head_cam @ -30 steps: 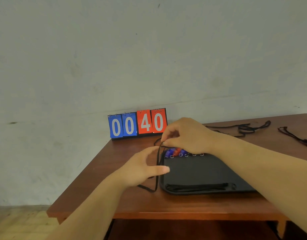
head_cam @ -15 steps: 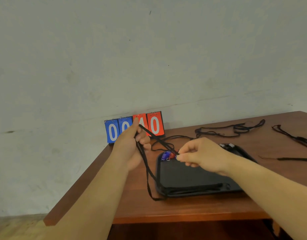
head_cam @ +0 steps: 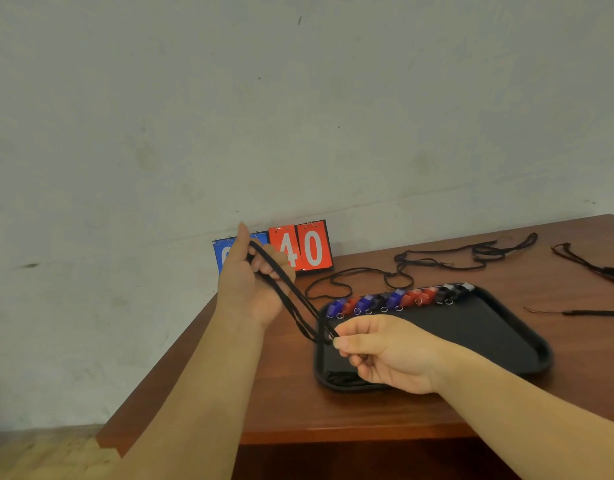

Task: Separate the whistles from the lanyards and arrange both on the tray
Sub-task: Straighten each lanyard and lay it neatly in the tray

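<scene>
A black lanyard (head_cam: 291,299) is stretched taut and doubled between my two hands. My left hand (head_cam: 253,282) grips its upper end, raised in front of the scoreboard. My right hand (head_cam: 385,351) pinches the lower end above the near left part of the black tray (head_cam: 489,330). A row of several blue, red and black whistles (head_cam: 399,299) lines the tray's far edge. Some folded lanyards (head_cam: 340,378) lie at the tray's near left corner, partly hidden by my right hand.
Loose black lanyards (head_cam: 471,254) lie on the brown table (head_cam: 333,410) behind the tray, with more lanyards at the right edge (head_cam: 596,268) and one strand (head_cam: 582,312) right of the tray. A blue and red scoreboard (head_cam: 305,249) stands against the wall.
My left hand rose with the lanyard's end up to the scoreboard. My right hand slid back along the lanyard toward the tray's near side, pulling it taut and uncovering the whistle row.
</scene>
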A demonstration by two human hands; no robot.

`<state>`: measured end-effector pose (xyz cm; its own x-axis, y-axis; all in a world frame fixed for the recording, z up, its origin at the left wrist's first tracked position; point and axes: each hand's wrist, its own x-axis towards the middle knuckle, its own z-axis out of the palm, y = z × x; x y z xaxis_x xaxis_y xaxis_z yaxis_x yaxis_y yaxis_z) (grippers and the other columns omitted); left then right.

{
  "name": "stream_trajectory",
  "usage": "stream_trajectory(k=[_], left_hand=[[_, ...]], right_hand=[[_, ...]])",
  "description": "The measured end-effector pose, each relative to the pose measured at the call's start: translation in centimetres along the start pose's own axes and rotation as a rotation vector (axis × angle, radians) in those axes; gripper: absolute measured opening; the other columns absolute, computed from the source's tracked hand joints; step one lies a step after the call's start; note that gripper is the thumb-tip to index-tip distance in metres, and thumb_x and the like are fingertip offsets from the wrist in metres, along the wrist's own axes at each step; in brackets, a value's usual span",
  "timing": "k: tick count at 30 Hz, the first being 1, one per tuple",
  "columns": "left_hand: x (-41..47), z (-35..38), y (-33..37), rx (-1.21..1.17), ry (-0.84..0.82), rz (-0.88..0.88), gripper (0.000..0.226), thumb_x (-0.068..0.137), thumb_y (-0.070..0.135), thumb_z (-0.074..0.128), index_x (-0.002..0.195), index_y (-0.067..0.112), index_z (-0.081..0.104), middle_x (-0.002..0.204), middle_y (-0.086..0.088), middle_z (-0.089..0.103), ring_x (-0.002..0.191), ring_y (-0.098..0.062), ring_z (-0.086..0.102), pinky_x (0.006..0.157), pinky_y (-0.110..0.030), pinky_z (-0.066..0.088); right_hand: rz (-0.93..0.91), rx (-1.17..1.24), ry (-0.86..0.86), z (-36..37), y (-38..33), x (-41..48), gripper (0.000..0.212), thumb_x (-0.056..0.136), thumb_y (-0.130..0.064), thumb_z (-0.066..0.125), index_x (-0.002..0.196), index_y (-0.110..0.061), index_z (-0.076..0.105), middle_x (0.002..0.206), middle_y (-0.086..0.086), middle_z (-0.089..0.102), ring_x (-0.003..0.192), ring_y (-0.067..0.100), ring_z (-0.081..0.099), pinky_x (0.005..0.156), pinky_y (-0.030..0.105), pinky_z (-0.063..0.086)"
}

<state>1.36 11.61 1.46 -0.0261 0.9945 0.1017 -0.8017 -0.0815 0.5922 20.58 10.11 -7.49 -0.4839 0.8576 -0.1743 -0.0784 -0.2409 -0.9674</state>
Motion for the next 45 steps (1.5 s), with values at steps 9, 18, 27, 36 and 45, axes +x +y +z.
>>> stream_trajectory(k=[9,18,27,36,45], left_hand=[[0.3,-0.6,-0.3,-0.045,0.004,-0.007,0.054,0.098,0.051,0.058,0.057,0.021,0.042,0.049,0.007,0.031,0.044,-0.007,0.028,0.044,-0.021,0.029],[0.4,-0.8,-0.4,-0.089,0.092,0.010,0.056,0.098,0.053,0.058,0.055,0.020,0.043,0.048,0.007,0.032,0.043,-0.007,0.028,0.046,-0.020,0.025],[1.3,-2.4,-0.3,-0.126,0.147,0.010,0.057,0.099,0.049,0.058,0.054,0.020,0.039,0.049,0.008,0.028,0.043,-0.007,0.026,0.043,-0.021,0.026],[1.9,-5.8,-2.8,0.404,0.382,-0.027,0.023,0.097,0.039,0.068,0.088,0.017,0.064,0.071,0.002,0.060,0.071,-0.010,0.058,0.069,-0.027,0.050],[1.1,-9.3,-6.5,1.788,0.108,-0.046,0.041,0.093,0.049,0.068,0.067,0.018,0.061,0.070,-0.004,0.068,0.070,-0.017,0.064,0.067,-0.031,0.050]], right_hand=[[-0.021,-0.062,-0.096,0.5,0.6,0.1,0.038,0.093,-0.007,0.071,0.129,-0.020,0.069,0.080,-0.002,0.068,0.070,0.008,0.057,0.070,0.023,0.050],[-0.101,-0.250,-0.114,2.0,0.7,0.4,0.020,0.095,-0.014,0.071,0.113,-0.018,0.077,0.077,-0.006,0.067,0.073,0.008,0.060,0.083,0.027,0.052],[-0.138,-0.528,-0.064,0.3,-0.5,-0.3,0.014,0.100,-0.022,0.064,0.089,-0.023,0.073,0.078,-0.009,0.065,0.074,0.003,0.060,0.083,0.024,0.055],[-0.111,-0.562,0.128,-6.3,-2.4,-1.0,0.014,0.098,-0.017,0.067,0.087,-0.013,0.076,0.075,-0.001,0.069,0.068,0.007,0.063,0.077,0.024,0.056],[0.049,-1.108,0.155,-11.8,-1.9,-2.2,0.025,0.099,-0.032,0.064,0.076,-0.027,0.073,0.074,-0.009,0.072,0.072,-0.001,0.066,0.078,0.024,0.053]])
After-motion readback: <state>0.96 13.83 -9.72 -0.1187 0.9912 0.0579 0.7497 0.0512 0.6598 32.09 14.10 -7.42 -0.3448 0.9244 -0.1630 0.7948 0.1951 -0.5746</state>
